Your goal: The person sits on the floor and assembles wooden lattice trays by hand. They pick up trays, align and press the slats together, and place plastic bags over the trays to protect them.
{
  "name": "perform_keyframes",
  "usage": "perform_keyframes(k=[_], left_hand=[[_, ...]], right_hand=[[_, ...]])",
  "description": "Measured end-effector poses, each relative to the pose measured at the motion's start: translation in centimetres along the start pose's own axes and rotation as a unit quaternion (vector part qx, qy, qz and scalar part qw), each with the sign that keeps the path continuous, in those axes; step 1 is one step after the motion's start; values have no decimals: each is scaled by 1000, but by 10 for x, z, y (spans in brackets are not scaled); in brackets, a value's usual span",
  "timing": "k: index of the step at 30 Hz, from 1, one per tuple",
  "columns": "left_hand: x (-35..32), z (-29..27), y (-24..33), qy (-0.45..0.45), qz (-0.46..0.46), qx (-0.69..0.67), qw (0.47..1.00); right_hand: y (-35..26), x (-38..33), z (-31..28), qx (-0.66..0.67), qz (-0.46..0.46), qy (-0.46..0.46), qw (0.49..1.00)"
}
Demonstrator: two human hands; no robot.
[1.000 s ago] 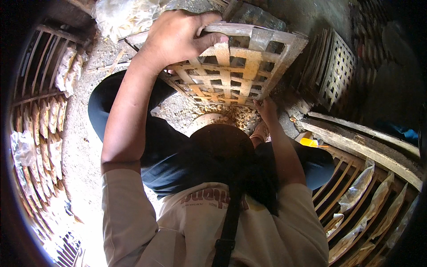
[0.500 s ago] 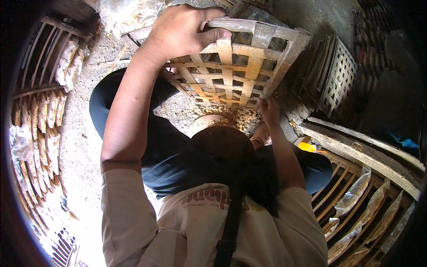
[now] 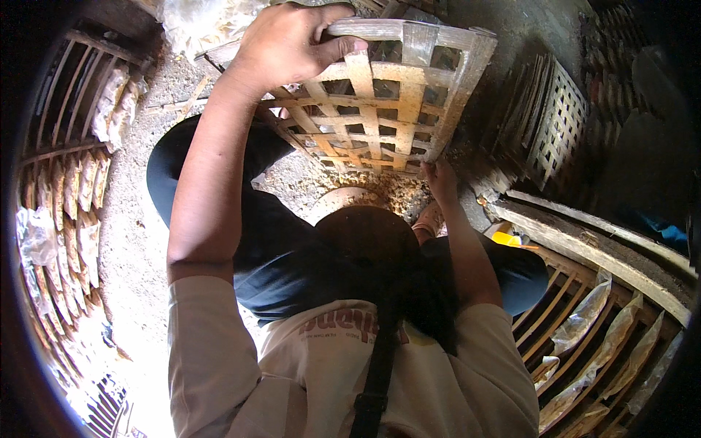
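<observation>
The left hand is closed over the upper rim of a woven slat tray, its other fingers mostly hidden behind. The right hand, small and shaded, seems to pinch the lower right corner. The tray stands tilted between them, above crumbs. Rightward, lattice panels fade into darkness.

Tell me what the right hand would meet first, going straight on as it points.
The slatted tray, at its lower corner; the right hand appears to touch it, though depth is unclear.
</observation>
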State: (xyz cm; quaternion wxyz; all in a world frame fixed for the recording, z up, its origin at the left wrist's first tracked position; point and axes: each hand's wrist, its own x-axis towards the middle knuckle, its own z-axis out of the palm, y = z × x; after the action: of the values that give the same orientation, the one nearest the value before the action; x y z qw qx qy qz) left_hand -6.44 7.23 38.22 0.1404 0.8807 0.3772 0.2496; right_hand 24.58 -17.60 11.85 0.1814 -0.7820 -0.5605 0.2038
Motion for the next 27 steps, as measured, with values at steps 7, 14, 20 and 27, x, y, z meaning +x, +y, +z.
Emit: perform_keyframes(k=[7,14,20,27], left_hand=[[1,4,-2,-13,9,-7,1000],[4,2,-2,-10,19,-3,1000],[7,7,3,-7,29,-4,1000],[6,4,-7,5,22,-13,1000]], right_hand=[[35,-20,25,-15,-45,-43,998],[5,-6,9,7,43,-16,999],[50,-20,34,-145,45,-147,977],[27,-23,16,71,45,-49,995]])
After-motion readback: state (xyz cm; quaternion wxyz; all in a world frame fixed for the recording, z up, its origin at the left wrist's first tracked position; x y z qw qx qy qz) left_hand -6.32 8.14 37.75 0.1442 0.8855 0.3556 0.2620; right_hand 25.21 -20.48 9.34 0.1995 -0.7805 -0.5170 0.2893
